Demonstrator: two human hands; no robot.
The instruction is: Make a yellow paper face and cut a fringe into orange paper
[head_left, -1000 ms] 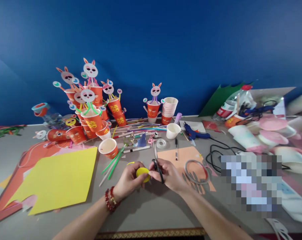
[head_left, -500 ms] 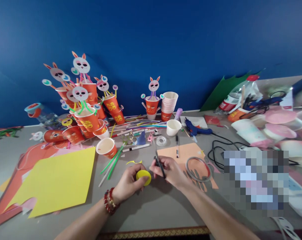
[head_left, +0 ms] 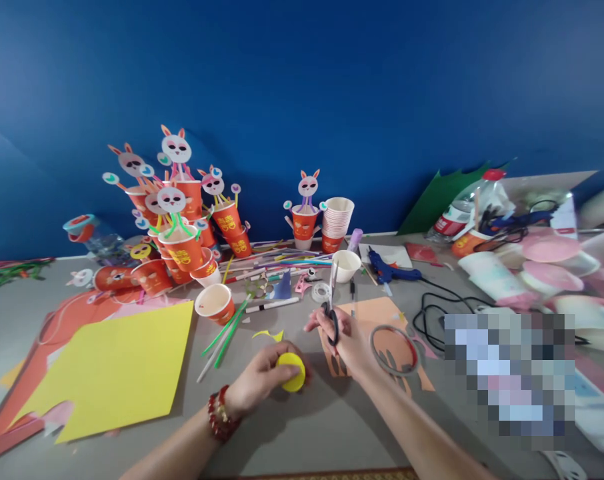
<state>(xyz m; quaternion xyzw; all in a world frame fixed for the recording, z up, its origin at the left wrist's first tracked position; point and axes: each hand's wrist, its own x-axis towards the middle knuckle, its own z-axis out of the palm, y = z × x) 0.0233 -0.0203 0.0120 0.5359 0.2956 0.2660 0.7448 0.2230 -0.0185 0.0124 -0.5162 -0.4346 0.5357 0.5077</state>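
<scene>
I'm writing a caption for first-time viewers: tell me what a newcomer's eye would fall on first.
Probably the rabbit-faced figures in red cups, clustered at the back left before the blue wall. Next, the large yellow sheet at the front left. Then, front and centre, the yellow disc in the left hand and the black-handled scissors in the right hand.

Blue wall across the back, paler toward the upper corners. Below, grey table, with whitish strip along the far edge, patterned trim along the near.
</scene>
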